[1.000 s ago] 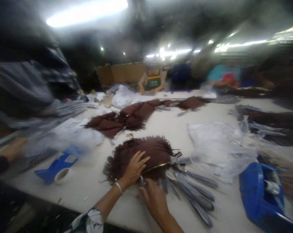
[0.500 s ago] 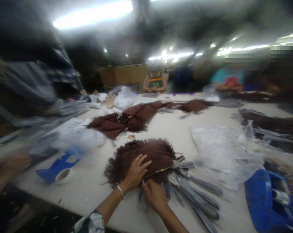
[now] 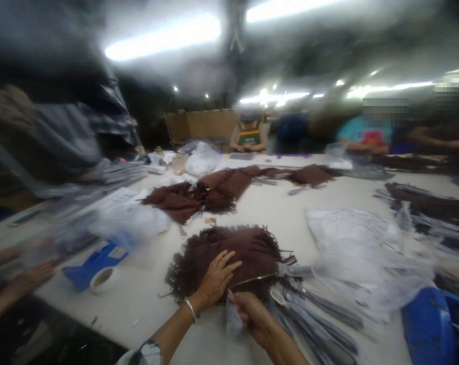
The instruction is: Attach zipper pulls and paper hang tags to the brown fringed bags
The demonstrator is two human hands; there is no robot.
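A dark brown fringed fabric piece (image 3: 248, 249) with a gold zip (image 3: 257, 279) lies in front of me; it looks like a cushion cover or pouch. My left hand (image 3: 216, 278), a silver bangle on its wrist, rests on its top with fingers stretched out. At the near edge, by the zip's left end, my right hand (image 3: 255, 315) pinches a small piece of clear plastic (image 3: 234, 318). The plastic hangs below the fingers and is blurred. Beside that hand, several grey plastic-wrapped straps (image 3: 320, 324) fan out toward the front right.
A blue tape dispenser (image 3: 94, 263) with a roll of white tape stands left; another blue dispenser (image 3: 429, 324) is at right. White plastic bags (image 3: 358, 253) lie near it. More brown fringed pieces (image 3: 225, 187) are farther back. A co-worker's hands (image 3: 31, 279) hold plastic at far left.
My right hand has drawn slightly away from the fabric's edge, and the clear plastic now shows under its fingers. My left hand stays on the fabric. The view has tilted up a little.
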